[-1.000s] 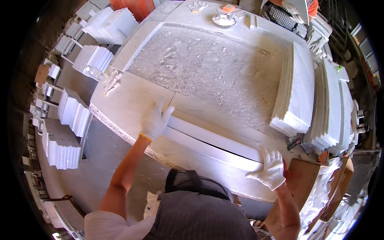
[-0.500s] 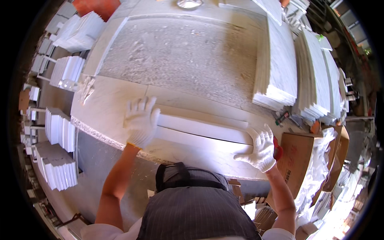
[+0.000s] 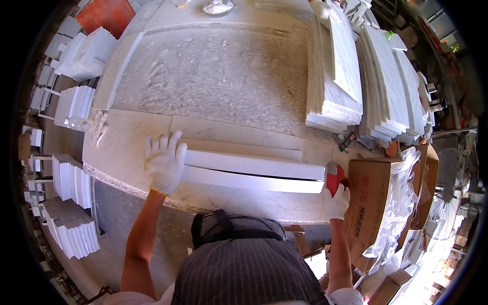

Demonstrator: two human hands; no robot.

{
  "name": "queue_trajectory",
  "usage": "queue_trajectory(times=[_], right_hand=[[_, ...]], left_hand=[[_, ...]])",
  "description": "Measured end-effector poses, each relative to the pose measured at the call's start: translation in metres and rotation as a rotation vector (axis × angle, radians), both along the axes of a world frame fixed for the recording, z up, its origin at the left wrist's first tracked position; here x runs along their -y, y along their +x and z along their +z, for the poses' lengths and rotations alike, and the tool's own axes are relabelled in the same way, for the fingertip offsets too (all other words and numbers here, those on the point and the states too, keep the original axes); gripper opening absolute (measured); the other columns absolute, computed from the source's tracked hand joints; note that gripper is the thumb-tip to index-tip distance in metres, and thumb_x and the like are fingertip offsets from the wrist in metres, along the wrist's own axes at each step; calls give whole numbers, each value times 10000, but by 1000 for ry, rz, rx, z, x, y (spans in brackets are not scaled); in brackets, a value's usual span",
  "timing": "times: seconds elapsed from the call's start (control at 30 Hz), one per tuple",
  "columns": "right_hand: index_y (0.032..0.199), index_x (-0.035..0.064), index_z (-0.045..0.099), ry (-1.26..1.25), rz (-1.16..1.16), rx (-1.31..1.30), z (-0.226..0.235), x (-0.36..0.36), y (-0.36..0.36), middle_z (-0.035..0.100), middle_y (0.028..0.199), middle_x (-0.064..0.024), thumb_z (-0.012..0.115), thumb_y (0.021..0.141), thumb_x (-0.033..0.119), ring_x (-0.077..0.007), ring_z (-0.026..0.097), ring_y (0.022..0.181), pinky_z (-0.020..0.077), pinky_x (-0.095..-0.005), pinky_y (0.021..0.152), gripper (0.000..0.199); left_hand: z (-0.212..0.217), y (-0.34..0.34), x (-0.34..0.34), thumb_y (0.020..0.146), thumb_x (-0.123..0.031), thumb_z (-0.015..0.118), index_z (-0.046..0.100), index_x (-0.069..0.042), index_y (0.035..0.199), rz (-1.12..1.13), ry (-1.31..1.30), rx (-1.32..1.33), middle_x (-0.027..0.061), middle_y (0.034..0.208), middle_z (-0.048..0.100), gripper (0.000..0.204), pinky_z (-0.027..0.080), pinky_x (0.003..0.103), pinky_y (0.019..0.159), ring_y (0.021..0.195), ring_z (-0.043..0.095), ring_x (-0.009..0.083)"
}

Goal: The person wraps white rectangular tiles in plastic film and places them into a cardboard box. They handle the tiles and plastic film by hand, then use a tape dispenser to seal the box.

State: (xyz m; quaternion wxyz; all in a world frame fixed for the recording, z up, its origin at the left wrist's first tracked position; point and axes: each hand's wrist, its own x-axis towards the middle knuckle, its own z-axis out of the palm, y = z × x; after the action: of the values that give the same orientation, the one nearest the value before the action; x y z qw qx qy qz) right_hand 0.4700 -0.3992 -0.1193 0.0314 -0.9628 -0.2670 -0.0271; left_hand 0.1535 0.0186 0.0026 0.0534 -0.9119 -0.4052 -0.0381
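Note:
A long, narrow white box (image 3: 254, 163) lies crosswise on the pale stone worktop in front of me, with a dark slit running along its length. At its left end rests my left hand (image 3: 166, 158), in a white knit glove, fingers stretched and spread. My right hand (image 3: 337, 203), gloved the same way, is closed around a red tape dispenser (image 3: 334, 179) just past the box's right end. The palm and part of the dispenser are hidden by the glove. Behind the box lies a thin, flat white strip (image 3: 244, 147).
Stacked marble slabs (image 3: 333, 109) stand far right, where another person's gloved hand (image 3: 320, 10) touches them. Right of the dispenser is a cardboard box (image 3: 367, 203) with clear plastic (image 3: 394, 208). More slabs (image 3: 71, 223) sit left, below the worktop's rough edge (image 3: 132, 189).
My right hand has left the box's right end and closed on the red tape dispenser. My left hand stays at the left end. Another person's hand has appeared at the far stack.

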Motion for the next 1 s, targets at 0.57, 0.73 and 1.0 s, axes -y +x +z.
queue_trajectory(times=[0.57,0.73,1.0], right_hand=[[1125,-39,597,781,418,-1591,198,-214,-59,697,910,-93,849,740,257,-157,683,776,562,-302,697,547],[1019,1,664,293,463,-1589,193,-269,-104,694,839,-36,846,743,144,-92,636,748,529,-263,691,360],[890,20,685,308,474,-1830,174,-269,-102,670,765,-26,805,751,70,-84,606,674,492,-262,607,190]], left_hand=[[13,-3,-4,1006,-399,392,606,-107,1265,94,-132,-93,117,1295,614,446,261,494,1145,1224,548,274],[14,-4,-3,986,-439,414,596,-87,1279,72,-136,-92,136,1333,595,493,249,499,1156,1276,511,278],[28,-16,17,1010,-360,468,515,-44,1383,133,-384,731,138,1373,548,491,312,446,1129,1312,477,258]])
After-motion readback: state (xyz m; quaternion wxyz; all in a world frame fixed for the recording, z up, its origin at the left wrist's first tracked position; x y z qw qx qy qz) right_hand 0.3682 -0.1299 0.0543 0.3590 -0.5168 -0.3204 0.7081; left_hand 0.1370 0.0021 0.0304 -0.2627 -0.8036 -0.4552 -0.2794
